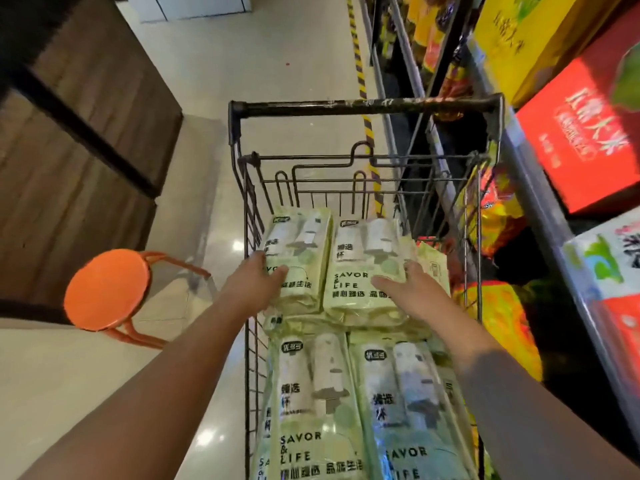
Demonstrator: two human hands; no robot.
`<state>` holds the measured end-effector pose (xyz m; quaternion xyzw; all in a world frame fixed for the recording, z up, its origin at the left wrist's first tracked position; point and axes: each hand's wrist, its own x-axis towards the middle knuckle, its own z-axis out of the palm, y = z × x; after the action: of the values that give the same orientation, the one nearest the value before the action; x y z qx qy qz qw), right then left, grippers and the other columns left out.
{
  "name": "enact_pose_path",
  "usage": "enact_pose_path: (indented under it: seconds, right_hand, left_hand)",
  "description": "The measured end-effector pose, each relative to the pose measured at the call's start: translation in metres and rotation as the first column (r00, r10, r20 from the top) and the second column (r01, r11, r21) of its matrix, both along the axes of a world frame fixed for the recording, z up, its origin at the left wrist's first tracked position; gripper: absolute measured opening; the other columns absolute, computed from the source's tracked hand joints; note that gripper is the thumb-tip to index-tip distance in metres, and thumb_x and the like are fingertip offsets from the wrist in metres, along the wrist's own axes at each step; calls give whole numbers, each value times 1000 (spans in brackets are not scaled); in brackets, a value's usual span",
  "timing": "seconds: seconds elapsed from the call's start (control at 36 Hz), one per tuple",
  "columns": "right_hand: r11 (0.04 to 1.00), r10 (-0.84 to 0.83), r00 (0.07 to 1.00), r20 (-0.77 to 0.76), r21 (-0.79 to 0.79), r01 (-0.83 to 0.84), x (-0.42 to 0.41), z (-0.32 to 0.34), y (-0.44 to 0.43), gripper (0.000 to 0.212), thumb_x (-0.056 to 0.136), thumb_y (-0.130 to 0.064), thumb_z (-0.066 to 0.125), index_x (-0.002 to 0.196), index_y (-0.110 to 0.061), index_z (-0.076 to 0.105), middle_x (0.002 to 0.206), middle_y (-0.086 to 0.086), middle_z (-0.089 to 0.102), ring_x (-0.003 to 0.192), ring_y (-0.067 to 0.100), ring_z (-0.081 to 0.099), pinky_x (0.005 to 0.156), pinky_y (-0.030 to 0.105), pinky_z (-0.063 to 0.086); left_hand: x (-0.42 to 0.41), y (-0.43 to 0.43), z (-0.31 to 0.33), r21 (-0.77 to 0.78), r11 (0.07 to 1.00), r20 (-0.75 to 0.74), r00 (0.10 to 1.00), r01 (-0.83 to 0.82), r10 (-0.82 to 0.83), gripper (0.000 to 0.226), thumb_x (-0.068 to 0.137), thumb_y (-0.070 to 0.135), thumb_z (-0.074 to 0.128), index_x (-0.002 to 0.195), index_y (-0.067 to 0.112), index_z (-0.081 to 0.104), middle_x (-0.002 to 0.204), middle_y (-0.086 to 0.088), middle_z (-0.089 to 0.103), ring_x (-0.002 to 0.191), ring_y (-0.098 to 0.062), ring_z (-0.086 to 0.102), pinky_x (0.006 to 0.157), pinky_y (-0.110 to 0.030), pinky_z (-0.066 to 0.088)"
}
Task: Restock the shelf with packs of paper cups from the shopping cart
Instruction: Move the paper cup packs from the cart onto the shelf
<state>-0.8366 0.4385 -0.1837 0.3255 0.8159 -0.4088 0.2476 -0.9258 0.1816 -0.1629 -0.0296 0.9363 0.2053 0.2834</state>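
Head view, the only 1. The shopping cart (363, 107) runs down the middle, its push bar at 12 o'clock, far from the person. It is loaded with pale green packs of paper cups lying flat.

2 packs sit on top at the far end, side by side and touching: the left pack (298, 251) and the right pack (363, 271). Their long axes run 12 to 6, along the cart. 2 more near packs (311, 403) lie lower, at 6 o'clock, under the forearms.

Key relation: the top pair lies straight ahead of both hands, at 12 o'clock, and each hand is on its own pack, so neither is nearer. The left hand (258, 277) holds the left pack at its 9 o'clock edge, thumb on the printed face, fingers round the side. The right hand (408, 282) holds the right pack at its 3 o'clock edge, thumb on the face, fingers over the outer side. Both grips look loose. Fingertips are partly hidden.

Both arms reach forward, nearly straight, converging slightly, palms facing inward.

The shelf (533, 174) stands at 3 o'clock, just beside the cart, already holding a red box (581, 133) and other goods. I judge the lift needs a turn to the right. No slot for cups shows.

An orange stool (107, 289) stands at 9 o'clock, apart from the cart.
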Motion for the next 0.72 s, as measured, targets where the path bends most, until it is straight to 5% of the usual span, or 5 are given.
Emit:
enact_pose_path:
  seconds: [0.08, 0.22, 0.36, 0.47, 0.72]
  right_hand:
    - [998, -40, 999, 15, -48, 41, -4, -7, -5, 111, 79, -68, 69, 158, -14, 12, 154, 11, 42, 126, 32, 55, 83, 31, 44]
    - [987, -101, 995, 8, -129, 101, -1, -5, -9, 122, 73, -62, 80, 158, -14, 7, 156, 9, 38, 135, 31, 47, 93, 31, 42]
    - [962, -196, 980, 13, -193, 195, 13, 4, -5, 116, 74, -41, 87, 156, -12, 11, 156, 11, 36, 129, 31, 51, 91, 32, 43]
    - [944, -264, 963, -63, -221, 244, 40, 7, 0, 106, 74, -31, 88, 155, -19, 21, 150, 4, 44, 117, 23, 54, 84, 30, 47]
    - [870, -397, 911, -110, -361, 336, 82, 2, -7, 92, 72, -21, 88, 146, -25, 32, 128, -9, 54, 110, 15, 55, 93, 34, 45]
  left_hand:
    - [-4, 10, -5, 81, 992, 72, 993, -100, 94, 61, 99, 49, 56, 144, 14, 36, 136, -11, 58, 103, -26, 58, 70, -28, 43]
    - [-15, 11, -9, -16, 975, 192, 956, -223, 222, 92, 83, 64, 70, 142, 1, 38, 135, -16, 58, 121, -35, 56, 95, -40, 48]
    - [2, 20, -3, -88, 967, 130, 960, -238, 248, 82, 61, 72, 82, 106, 6, 61, 100, -7, 70, 85, -22, 65, 63, -31, 52]
    - [23, 15, -12, 128, 909, 102, 917, -397, 386, 67, 49, 51, 97, 93, 15, 61, 90, -7, 73, 77, -26, 74, 69, -44, 63]
    - [54, 1, -11, 414, 738, 371, 839, -532, 397, 89, 64, 19, 95, 134, 23, 41, 113, -4, 70, 93, -26, 73, 76, -43, 62]
